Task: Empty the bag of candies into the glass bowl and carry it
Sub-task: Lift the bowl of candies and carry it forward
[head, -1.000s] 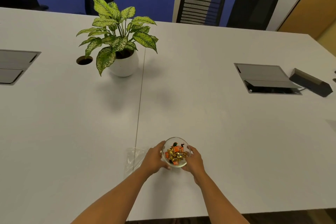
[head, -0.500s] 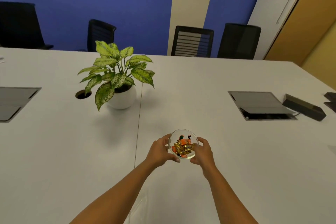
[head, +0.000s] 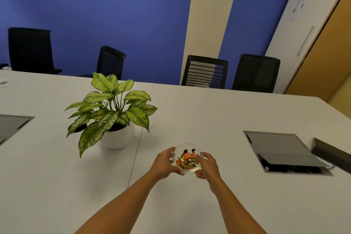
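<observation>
A small glass bowl [head: 185,146] holds gold and orange wrapped candies [head: 187,160] and is gripped from both sides above the white table [head: 199,112]. My left hand [head: 167,163] clasps its left wall, thumb under the near rim. My right hand [head: 208,165] clasps the right wall. The empty candy bag is out of view.
A potted plant [head: 110,112] in a white pot stands to the left, behind the bowl. A grey cable hatch [head: 281,148] and a dark box [head: 332,152] lie at the right, another hatch [head: 11,125] at the far left. Black chairs [head: 206,71] line the far edge.
The bowl has risen off the table and moved forward in both hands. The view has tilted up, and the clear bag by my left forearm has dropped out of sight.
</observation>
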{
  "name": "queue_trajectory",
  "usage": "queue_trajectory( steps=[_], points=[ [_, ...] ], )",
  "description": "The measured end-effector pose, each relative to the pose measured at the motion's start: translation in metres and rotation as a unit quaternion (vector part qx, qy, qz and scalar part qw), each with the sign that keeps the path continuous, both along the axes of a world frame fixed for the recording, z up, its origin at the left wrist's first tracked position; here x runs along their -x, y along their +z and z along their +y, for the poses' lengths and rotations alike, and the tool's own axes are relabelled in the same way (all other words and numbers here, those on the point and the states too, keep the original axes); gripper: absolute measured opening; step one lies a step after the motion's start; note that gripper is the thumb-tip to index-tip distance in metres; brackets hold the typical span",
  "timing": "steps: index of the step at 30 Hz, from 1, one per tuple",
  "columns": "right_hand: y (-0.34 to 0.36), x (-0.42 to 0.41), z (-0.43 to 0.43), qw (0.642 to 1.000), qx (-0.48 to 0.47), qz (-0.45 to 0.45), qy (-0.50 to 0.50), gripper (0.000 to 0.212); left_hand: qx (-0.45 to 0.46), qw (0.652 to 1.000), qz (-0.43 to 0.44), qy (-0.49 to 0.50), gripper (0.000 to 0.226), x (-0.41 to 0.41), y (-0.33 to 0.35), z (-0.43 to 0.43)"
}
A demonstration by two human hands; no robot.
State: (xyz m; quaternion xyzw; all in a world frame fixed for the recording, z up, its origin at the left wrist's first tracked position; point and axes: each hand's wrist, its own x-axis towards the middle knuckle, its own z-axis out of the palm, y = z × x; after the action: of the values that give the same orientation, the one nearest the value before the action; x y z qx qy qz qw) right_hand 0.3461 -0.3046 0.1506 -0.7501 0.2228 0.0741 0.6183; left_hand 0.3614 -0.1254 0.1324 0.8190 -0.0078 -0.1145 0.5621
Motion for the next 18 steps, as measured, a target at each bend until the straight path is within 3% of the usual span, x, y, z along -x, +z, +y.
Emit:
queue_trajectory(
  steps=[8,14,18],
  points=[
    [-0.023,-0.094,0.009,0.999,-0.025,0.006,0.027,0.045,-0.012,1.0,0.011,0.004,0.109,-0.105,-0.034,0.002],
    [-0.056,-0.167,0.014,0.997,-0.062,0.028,0.032,0.018,-0.002,0.999,0.035,0.032,0.113,-0.167,-0.072,0.008],
    [-0.082,-0.201,0.021,0.995,-0.08,0.057,0.028,0.029,-0.01,0.998,0.05,0.046,0.109,-0.198,-0.098,0.012]
  ],
)
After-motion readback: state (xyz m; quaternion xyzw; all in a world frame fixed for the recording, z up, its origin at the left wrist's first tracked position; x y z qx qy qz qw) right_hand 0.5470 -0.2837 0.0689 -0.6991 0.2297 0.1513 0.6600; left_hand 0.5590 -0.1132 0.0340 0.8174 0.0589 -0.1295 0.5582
